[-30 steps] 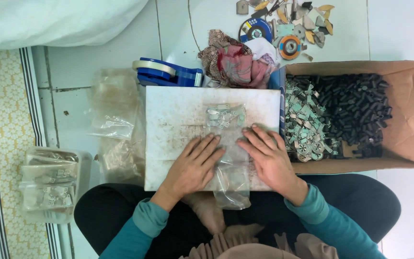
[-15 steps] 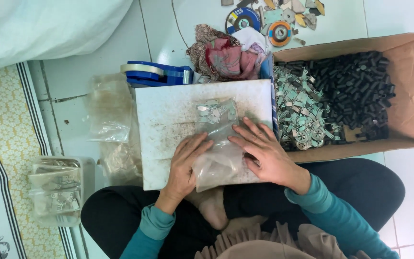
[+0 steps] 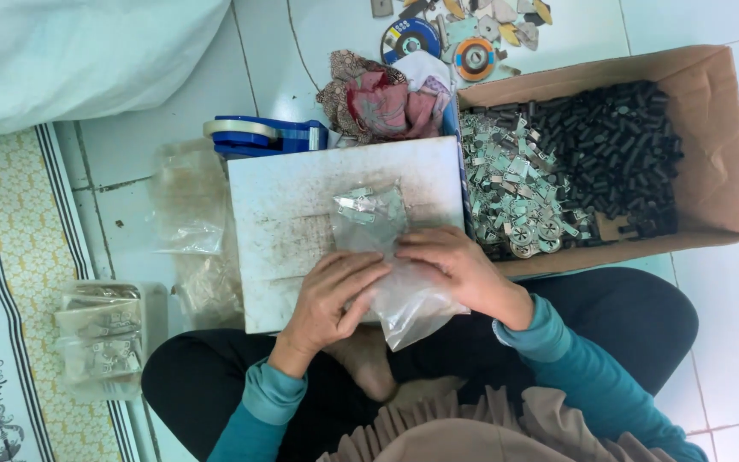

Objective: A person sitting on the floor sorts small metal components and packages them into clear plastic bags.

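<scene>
Filled bags (image 3: 100,342) stacked at far left. Tape dispenser (image 3: 258,135), blue, behind the board (image 3: 301,231). Left hand (image 3: 335,295) and right hand (image 3: 455,265) both pinch the clear bag (image 3: 395,265) on the board: thin, slippery, limp, metal pieces shifting inside; best gripped at the edges. Brown box (image 3: 712,154), right.

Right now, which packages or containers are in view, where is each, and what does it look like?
Clear plastic bag: on the white board, under both hands, holding small metal pieces.
Cardboard box: right of the board, open, brown, with black and silvery parts inside.
Filled clear bags: stacked on the floor at left.
Empty clear bags: left of the board, crumpled.
</scene>
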